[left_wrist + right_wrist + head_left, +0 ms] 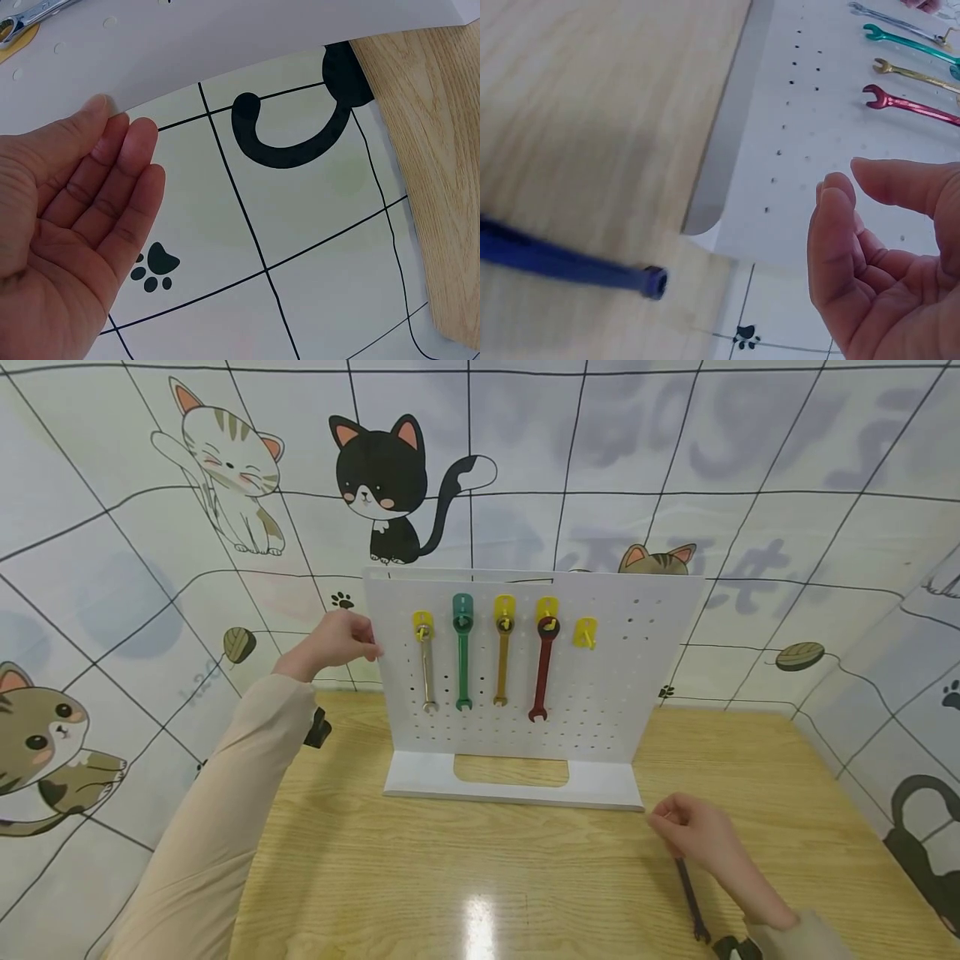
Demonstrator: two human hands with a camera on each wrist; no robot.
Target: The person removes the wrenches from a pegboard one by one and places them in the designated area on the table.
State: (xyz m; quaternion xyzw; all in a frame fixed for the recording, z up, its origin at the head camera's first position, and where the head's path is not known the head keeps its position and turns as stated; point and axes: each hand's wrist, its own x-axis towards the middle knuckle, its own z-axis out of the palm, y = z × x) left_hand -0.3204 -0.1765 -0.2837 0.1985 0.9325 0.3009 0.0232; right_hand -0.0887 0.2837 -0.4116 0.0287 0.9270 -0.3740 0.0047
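Note:
A white pegboard (600,693) stands upright on its base. My left hand (337,642) is at its left edge, and in the left wrist view the thumb tip and fingertips (142,139) pinch that edge. Four combination wrenches hang from yellow and green hooks: silver (427,670), green (462,668), gold (502,667) and red (542,672). A fifth, yellow hook (586,632) to their right is bare. Near the base's right front corner my right hand (701,835) holds nothing, its thumb and fingertips slightly apart. Below that hand a dark blue wrench (570,262) lies on the table.
The wooden table (420,877) reaches back to a wall (525,460) printed with cartoon cats and a line grid. The pegboard's base (420,772) has a cut-out in its middle. Both forearms wear beige sleeves (225,810).

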